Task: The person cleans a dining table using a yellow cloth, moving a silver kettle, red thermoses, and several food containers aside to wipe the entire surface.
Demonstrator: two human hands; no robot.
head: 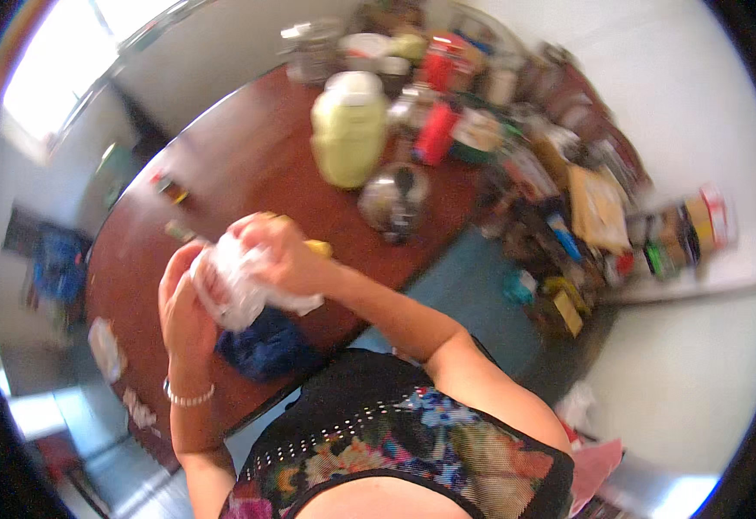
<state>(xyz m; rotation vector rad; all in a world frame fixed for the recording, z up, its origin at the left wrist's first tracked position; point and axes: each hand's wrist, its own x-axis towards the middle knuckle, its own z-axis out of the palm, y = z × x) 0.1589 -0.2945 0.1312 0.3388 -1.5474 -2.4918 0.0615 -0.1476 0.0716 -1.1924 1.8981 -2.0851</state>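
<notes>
Over the red-brown wooden table [151, 259], my left hand [186, 311] and my right hand [287, 253] hold a crumpled, translucent white plastic bag [238, 285] between them. The bag's contents cannot be made out. My right fingers pinch its upper part, while my left hand supports its left side. A yellow thing [319, 248] shows just behind my right hand. Below the bag, near the table's front edge, lies a dark blue cloth [267, 344]. A small blurred thing [180, 230] shows just above my left fingertips.
A yellow-green container with a white lid [350, 130], a glass jar [394, 201], a red cylindrical container [436, 133] and several other jars stand toward the back. Clutter fills the right side. A small bottle [169, 187] lies at the left, and a pale item [107, 349] by the left edge.
</notes>
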